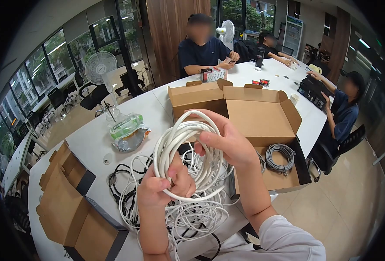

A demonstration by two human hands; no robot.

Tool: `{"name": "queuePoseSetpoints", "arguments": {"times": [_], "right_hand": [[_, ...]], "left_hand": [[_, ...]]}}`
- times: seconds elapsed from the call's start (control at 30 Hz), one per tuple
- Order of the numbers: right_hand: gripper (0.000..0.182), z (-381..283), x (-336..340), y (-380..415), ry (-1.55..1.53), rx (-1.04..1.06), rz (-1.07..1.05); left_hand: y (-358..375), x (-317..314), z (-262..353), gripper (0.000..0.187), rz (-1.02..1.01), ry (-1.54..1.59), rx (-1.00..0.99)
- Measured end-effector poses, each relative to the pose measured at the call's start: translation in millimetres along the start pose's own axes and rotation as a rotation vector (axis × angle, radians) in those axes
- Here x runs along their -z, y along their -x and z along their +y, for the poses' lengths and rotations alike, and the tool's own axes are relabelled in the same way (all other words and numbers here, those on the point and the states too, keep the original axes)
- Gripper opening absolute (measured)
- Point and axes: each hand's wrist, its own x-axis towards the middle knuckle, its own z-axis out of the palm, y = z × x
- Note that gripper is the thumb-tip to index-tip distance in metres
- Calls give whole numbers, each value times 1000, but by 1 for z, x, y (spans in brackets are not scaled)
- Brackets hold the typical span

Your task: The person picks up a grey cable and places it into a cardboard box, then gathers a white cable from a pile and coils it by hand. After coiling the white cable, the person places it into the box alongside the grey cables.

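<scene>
A thick coil of white cable (pixel 164 150) is held up in front of me between both hands. My left hand (pixel 168 182) is closed round the coil's lower left side. My right hand (pixel 221 139) grips its upper right side, with the thumb across the loops. Beneath the coil lies a tangled heap of white cables (pixel 197 217) on the table, with black cables (pixel 116 180) mixed in at its left. Part of the heap is hidden behind my hands and forearms.
An open cardboard box (pixel 284 185) at right holds a coiled grey cable (pixel 280 158). Another open box (pixel 201 93) stands behind the coil, and one more (pixel 77 217) lies left. A plastic package (pixel 129 132) rests on the white table (pixel 96 139). Several people sit around it.
</scene>
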Motion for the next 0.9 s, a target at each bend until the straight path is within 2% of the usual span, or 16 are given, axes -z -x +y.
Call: {"name": "queuePoseSetpoints", "arguments": {"times": [0.17, 0.27, 0.3, 0.4, 0.47, 0.5, 0.6, 0.63, 0.77, 0.9], "right_hand": [[63, 5, 1, -3, -62, -88, -89], [43, 10, 11, -8, -144, -117, -131], [40, 13, 13, -9, -197, -135, -143], [37, 18, 8, -11, -267, -159, -127], [37, 20, -3, -11, -199, -136, -44], [41, 21, -1, -12, -155, -141, -47], [45, 35, -7, -15, 267, 61, 122], [54, 34, -6, -13, 604, 205, 144], [68, 32, -14, -11, 932, 390, 257], [42, 28, -8, -11, 950, 303, 211]], "left_hand": [[-2, -1, 0, 26, 48, -3, -36], [-3, 0, -2, 26, 32, -13, -33], [-2, -1, 1, 22, -38, -9, -7], [1, 10, -2, 15, -127, 388, -11], [2, 11, 7, 7, -43, 349, 4], [3, 15, 9, 7, 10, 349, 15], [4, 23, 14, 9, 140, 286, 113], [5, 23, 16, 9, 171, 260, 161], [3, 17, 8, 10, 231, 154, 254], [1, 12, 5, 19, 204, 39, 225]]}}
